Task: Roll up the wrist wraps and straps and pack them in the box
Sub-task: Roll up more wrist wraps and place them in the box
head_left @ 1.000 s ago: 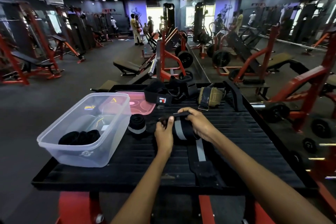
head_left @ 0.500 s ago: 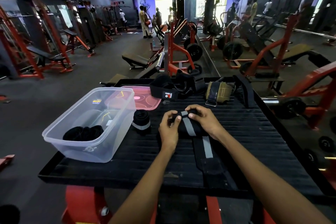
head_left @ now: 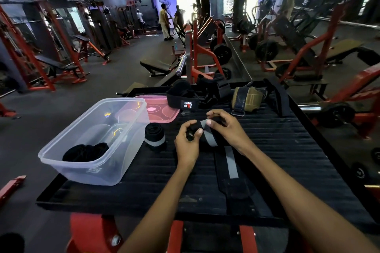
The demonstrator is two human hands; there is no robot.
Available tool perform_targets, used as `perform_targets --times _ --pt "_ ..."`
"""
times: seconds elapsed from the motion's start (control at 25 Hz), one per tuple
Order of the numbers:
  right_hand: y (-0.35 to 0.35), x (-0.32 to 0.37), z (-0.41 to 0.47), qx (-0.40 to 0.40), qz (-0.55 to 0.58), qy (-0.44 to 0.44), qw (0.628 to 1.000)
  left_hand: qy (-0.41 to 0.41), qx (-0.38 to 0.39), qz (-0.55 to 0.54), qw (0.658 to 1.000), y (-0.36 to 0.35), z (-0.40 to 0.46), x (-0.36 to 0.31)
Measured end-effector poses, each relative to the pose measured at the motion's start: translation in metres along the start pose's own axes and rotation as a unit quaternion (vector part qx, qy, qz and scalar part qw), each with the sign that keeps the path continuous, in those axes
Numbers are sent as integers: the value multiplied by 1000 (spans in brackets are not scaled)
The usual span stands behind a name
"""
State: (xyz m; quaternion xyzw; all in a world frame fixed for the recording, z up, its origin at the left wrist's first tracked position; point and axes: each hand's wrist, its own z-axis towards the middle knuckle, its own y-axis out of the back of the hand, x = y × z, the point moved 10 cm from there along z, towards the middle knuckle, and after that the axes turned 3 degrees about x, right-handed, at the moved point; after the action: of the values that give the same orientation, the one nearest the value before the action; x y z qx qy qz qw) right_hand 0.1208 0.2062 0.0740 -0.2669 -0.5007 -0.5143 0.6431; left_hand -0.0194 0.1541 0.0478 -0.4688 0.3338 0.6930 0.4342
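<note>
On the black ribbed platform (head_left: 287,150) in the middle of the head view, both hands are working one black wrist wrap with a grey stripe (head_left: 207,135). The left hand (head_left: 186,144) has its fingers curled around the rolled end at about 9 o'clock of the roll, thumb pressing on top. The right hand (head_left: 228,127) grips it from the 2 o'clock side, fingers hooked over the far edge and thumb on the grey stripe. The unrolled tail (head_left: 231,162) trails toward 6 o'clock, lying flat on the platform and ending in a wider black patch near the front edge.

At 9 o'clock from the hands, just beside them, sits a finished roll (head_left: 154,135), black with a grey band, standing on its end. Further out at 9 o'clock is the clear plastic box (head_left: 96,172), lid off, with some dark rolled pieces (head_left: 86,151) in its near corner. Looks like two or three of them, but they're all black so I can't count for sure. The pink lid (head_left: 162,109) lies flat at 11 o'clock, touching the box's far corner.

At 12 o'clock there's a heap of black straps (head_left: 183,98), one with a white and red logo tag, and at 1 o'clock a tan and black padded strap (head_left: 246,99) with a metal buckle. Gym machines and a few people fill the background.
</note>
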Motion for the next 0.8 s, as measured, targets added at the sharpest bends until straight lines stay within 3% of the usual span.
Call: perform_targets --times 0.24,0.44,0.8 --pt "4 10 -1 -1 -43 22 999 38 14 -22 999 -4 1 12" --pt "2 11 -3 2 -59 30 998 -26 20 11 999 -2 1 -5" --pt "3 27 -9 -5 -50 48 998 -32 13 17 999 2 -2 -6"
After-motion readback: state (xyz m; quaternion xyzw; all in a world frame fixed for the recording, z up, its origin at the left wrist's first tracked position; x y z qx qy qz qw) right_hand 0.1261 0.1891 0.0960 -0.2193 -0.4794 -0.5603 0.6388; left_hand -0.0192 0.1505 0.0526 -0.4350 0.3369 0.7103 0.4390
